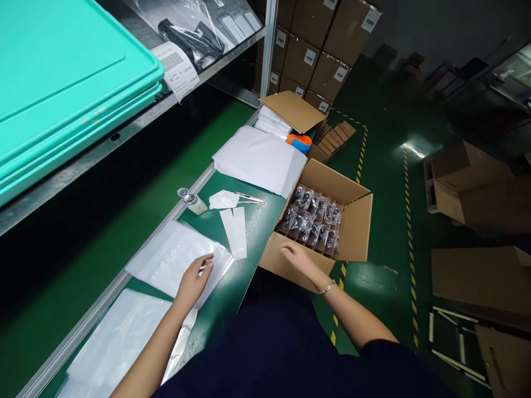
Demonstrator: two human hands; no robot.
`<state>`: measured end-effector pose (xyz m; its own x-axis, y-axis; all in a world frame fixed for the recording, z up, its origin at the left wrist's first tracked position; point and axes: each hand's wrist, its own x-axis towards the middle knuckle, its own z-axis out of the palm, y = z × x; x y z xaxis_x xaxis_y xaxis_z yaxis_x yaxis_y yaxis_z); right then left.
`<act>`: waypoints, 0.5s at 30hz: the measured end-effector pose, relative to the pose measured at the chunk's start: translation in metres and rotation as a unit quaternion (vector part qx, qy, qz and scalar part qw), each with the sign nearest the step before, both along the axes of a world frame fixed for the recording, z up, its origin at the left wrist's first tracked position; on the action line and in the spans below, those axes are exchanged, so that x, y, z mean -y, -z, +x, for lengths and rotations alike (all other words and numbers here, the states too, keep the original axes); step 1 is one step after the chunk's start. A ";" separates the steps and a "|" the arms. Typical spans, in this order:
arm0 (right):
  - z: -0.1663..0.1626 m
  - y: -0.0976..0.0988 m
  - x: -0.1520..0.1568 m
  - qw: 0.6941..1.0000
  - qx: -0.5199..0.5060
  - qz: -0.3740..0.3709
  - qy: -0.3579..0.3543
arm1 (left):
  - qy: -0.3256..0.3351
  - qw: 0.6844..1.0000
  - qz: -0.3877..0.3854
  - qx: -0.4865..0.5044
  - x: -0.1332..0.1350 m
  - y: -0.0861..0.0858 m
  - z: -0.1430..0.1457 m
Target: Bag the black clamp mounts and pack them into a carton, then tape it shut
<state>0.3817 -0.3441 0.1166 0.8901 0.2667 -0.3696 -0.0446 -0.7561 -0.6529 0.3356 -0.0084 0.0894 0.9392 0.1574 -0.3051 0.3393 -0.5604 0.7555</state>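
Note:
Over a stack of clear plastic bags (166, 251) on the green bench, my left hand (197, 279) has its fingers loosely bent, with a gap between thumb and fingers. Nothing shows in its grasp. My right hand (296, 258) is above the near flap of an open carton (352, 235), fingers curled in and no object visible in them. Inside the carton, small dark items in clear bags (307, 221) stand in rows between cardboard dividers. White paper strips (237, 235), tweezers (250, 197) and a folded white wipe (224, 199) lie beyond the bags.
A small metal-topped bottle (196, 204) stands by the bench's back rail. White sheets (261, 157) and an orange-blue object (299, 142) lie farther along. More plastic bags (116, 337) are at the near left. Teal lids (74, 72) sit on a shelf above. Cartons (477, 276) stand on the right.

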 end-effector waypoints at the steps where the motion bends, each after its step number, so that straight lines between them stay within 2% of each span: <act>1: -0.004 0.010 0.027 0.997 -0.001 -0.057 0.042 | 0.033 0.999 0.004 0.013 0.011 -0.009 0.019; 3: -0.018 0.034 0.080 0.983 -0.004 -0.151 0.107 | 0.097 0.995 0.013 0.029 0.042 -0.027 0.063; 5: -0.036 0.062 0.124 0.969 -0.010 -0.206 0.138 | 0.131 0.991 0.022 0.026 0.083 -0.040 0.110; 7: -0.050 0.090 0.153 0.962 -0.017 -0.234 0.143 | 0.174 0.984 0.028 0.020 0.130 -0.045 0.159; 9: -0.051 0.116 0.171 0.960 -0.022 -0.245 0.136 | 0.195 0.980 0.042 0.007 0.174 -0.042 0.204; 12: -0.018 0.151 0.179 0.965 -0.006 -0.237 0.109 | 0.198 0.971 0.131 -0.040 0.211 -0.033 0.257; 15: 0.037 0.166 0.170 0.974 0.042 -0.212 0.067 | 0.150 0.968 0.193 -0.058 0.207 -0.040 0.284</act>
